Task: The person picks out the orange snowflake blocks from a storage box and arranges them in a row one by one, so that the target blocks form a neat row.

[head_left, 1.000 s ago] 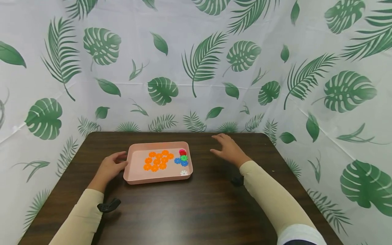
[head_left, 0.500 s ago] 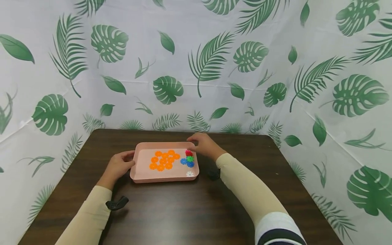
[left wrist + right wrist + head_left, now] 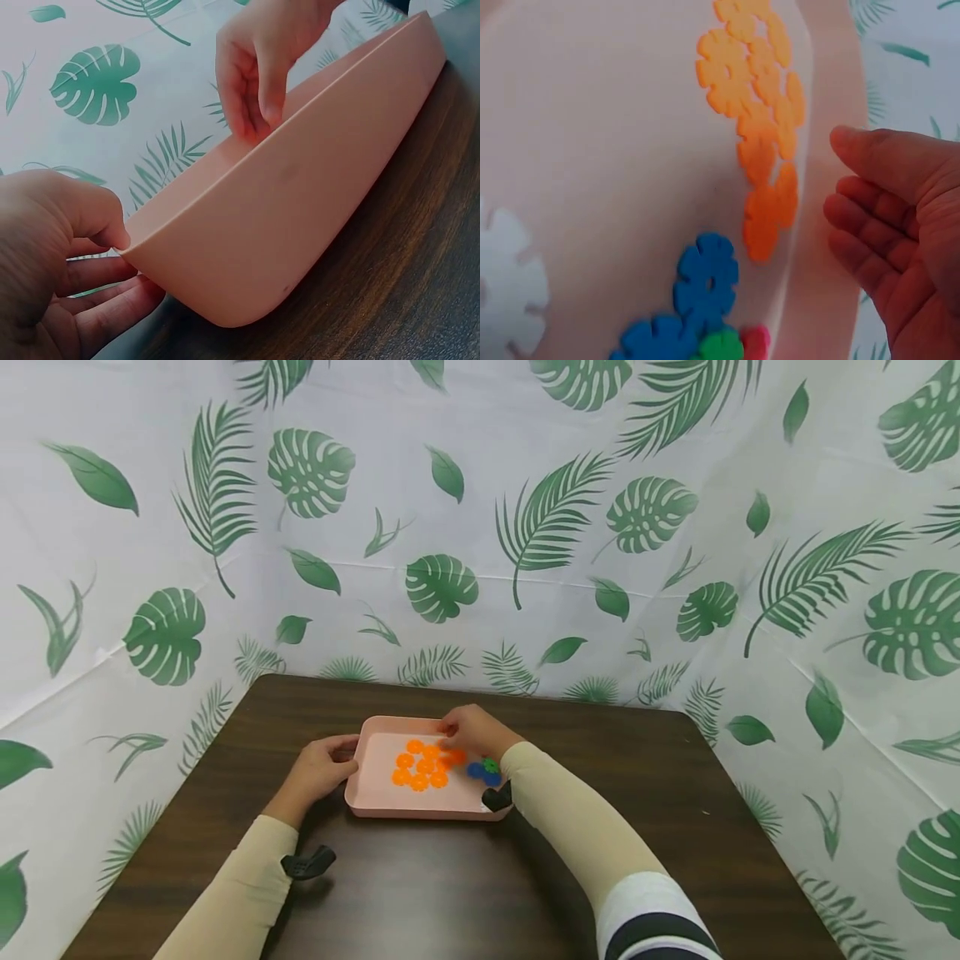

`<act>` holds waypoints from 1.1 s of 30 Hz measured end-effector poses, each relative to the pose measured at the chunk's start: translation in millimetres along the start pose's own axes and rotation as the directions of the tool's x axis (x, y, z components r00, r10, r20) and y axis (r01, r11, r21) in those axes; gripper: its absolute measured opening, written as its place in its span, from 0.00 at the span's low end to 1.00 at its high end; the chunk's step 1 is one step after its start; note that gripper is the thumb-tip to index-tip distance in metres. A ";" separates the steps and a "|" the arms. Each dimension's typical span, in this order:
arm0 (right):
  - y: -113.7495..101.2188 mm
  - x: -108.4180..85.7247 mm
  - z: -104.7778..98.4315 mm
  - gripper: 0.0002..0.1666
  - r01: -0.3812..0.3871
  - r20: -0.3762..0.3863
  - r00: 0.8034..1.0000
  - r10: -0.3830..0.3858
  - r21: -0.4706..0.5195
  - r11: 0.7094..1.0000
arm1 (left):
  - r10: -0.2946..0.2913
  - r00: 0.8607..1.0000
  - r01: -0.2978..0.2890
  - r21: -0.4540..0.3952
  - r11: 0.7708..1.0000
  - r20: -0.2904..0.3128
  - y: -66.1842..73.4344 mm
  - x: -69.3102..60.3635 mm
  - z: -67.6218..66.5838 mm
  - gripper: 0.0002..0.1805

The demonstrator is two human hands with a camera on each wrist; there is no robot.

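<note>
A pink tray [image 3: 371,781] lies on the table, holding flat, notched, flower-shaped plastic discs. Several orange discs [image 3: 425,766] are clustered in its middle. Toward the right end are blue discs [image 3: 707,277], a green disc [image 3: 490,765], a pinkish-red disc [image 3: 756,341] and a white disc [image 3: 506,277]. My left hand [image 3: 318,768] pinches the tray's left corner, one fingertip on the rim and other fingers against the outer wall. Over the far side of the tray hovers my right hand [image 3: 476,731], thumb apart from loosely bent fingers, nothing visible between them, beside the orange discs.
Dark wooden table [image 3: 405,885] surrounds the tray on all sides. A white cloth with green leaves [image 3: 442,589] hangs behind and at both sides. Black wrist cameras [image 3: 307,863] sit on both forearms, and the right one overlaps the tray's near right corner in the head view.
My right hand has moved left from beside the tray, past its right end, to above the far edge near the orange discs. The left hand stays at the tray's left side. The head view has shifted.
</note>
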State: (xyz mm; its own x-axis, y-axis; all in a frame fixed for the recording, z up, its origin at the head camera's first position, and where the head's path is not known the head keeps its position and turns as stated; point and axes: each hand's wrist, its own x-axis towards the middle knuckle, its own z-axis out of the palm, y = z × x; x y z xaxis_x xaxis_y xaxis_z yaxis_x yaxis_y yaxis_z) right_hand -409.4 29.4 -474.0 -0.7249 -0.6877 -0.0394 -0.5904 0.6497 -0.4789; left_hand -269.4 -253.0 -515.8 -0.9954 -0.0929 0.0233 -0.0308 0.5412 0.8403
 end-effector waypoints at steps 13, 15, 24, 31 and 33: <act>-11.4 6.0 11.4 0.13 -0.084 0.128 0.986 0.105 -0.159 0.984 | -0.004 1.000 0.004 -0.013 1.000 0.002 1.1 0.0 4.0 0.31; -16.0 5.4 11.8 0.13 -0.123 0.142 0.978 0.150 -0.181 0.976 | -0.010 1.000 0.010 -0.013 1.000 0.000 1.1 -0.6 3.4 0.31; -21.4 5.3 12.8 0.15 -0.120 0.159 0.974 0.164 -0.256 0.959 | -0.012 1.000 0.012 -0.002 1.000 -0.002 0.5 0.0 1.6 0.32; -23.0 1.6 13.5 0.13 -0.115 0.144 0.976 0.162 -0.290 0.950 | -0.013 1.000 0.013 0.001 1.000 -0.006 2.1 -1.2 1.5 0.31; -23.9 0.3 12.8 0.14 -0.122 0.138 0.976 0.167 -0.290 0.949 | -0.015 1.000 0.015 -0.003 1.000 -0.004 1.8 -1.7 2.0 0.31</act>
State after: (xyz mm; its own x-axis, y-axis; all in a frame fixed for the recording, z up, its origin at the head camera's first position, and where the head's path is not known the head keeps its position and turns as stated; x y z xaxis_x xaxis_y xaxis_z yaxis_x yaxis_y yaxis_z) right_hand -391.0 9.4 -473.8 -0.7576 -0.6072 -0.2393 -0.5750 0.7945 -0.1954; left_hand -267.9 -250.1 -515.4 -0.9945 -0.1042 0.0127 -0.0455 0.5370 0.8424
